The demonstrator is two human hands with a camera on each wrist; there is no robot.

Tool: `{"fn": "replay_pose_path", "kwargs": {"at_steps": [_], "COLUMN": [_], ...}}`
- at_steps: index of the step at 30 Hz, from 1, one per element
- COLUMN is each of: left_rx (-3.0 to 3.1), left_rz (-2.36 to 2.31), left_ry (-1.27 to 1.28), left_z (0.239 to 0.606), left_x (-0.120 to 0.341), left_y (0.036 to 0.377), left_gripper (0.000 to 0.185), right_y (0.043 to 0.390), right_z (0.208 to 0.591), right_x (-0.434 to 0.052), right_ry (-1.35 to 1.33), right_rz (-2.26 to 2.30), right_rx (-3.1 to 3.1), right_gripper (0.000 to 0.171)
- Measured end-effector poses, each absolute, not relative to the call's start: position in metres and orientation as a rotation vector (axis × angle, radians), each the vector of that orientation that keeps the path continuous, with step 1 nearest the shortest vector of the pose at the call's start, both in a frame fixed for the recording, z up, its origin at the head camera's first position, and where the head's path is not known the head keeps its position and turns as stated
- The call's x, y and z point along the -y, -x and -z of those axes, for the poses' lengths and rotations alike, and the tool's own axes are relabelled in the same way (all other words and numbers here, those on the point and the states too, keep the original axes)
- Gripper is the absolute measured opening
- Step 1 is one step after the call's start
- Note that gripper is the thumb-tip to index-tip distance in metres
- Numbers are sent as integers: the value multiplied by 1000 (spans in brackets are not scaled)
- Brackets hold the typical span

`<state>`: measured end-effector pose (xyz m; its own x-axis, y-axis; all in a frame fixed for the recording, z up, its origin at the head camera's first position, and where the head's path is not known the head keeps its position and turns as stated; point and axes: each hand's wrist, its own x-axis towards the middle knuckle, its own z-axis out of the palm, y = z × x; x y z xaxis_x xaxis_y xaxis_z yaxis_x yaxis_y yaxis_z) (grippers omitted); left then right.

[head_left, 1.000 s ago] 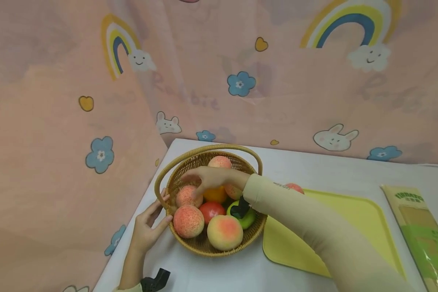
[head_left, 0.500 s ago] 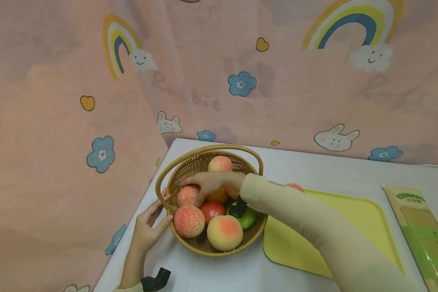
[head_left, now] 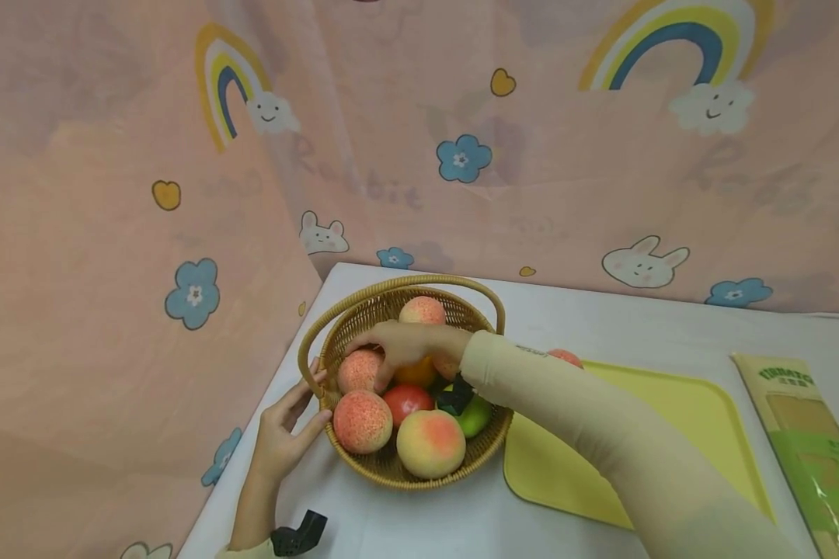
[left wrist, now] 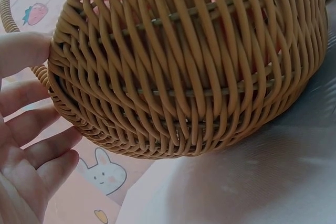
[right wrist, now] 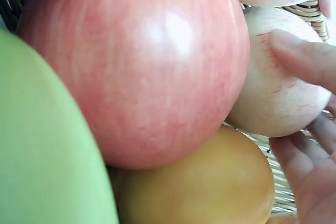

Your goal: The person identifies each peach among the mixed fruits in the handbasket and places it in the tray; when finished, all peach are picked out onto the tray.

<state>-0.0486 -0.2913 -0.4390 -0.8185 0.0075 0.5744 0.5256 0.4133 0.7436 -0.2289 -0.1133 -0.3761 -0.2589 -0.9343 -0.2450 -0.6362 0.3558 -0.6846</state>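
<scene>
A wicker basket (head_left: 419, 485) with a hooped handle holds several fruits. Inside it, my right hand (head_left: 405, 341) grips a pink peach (head_left: 359, 373) at the left side. The right wrist view shows the thumb on the near face of that peach (right wrist: 283, 82) and fingers on its other side. My left hand (head_left: 283, 435) rests against the basket's left rim by the handle's foot, its fingers spread in the left wrist view. Near the held peach lie another pink peach (head_left: 363, 421), a red apple (head_left: 407, 404) and an orange fruit (head_left: 416, 373), partly covered by the right hand.
A yellow-pink peach (head_left: 430, 445), a green fruit (head_left: 477, 419) and a back peach (head_left: 422, 310) share the basket. To the right is a yellow tray (head_left: 671, 404), with a pink fruit (head_left: 566, 358) partly hidden by my sleeve. A green-beige packet (head_left: 804, 450) lies farther right.
My right hand has lowered slightly from above the left-side peach and closed its fingers around it. The left hand stays at the basket rim.
</scene>
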Motion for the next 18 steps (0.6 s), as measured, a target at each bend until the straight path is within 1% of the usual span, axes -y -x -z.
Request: {"fn": "replay_pose_path", "kwargs": {"at_steps": [3,11,18], "left_rx": [2204,2222,2210], "left_rz": [1413,1434,1432], "left_ry": [435,429,419], "left_z": [439,442,442], "left_x": [292,293,292], "left_y": [48,49,48], "left_gripper": [53,53,55], "right_y": [230,231,230], "right_z": [374,364,351], "right_x": [112,104,94], "right_ry": [1415,1409,1429], "right_rz": [638,753,840], "right_rx": [-1999,-2025,-2034], "right_gripper": [64,59,60]}}
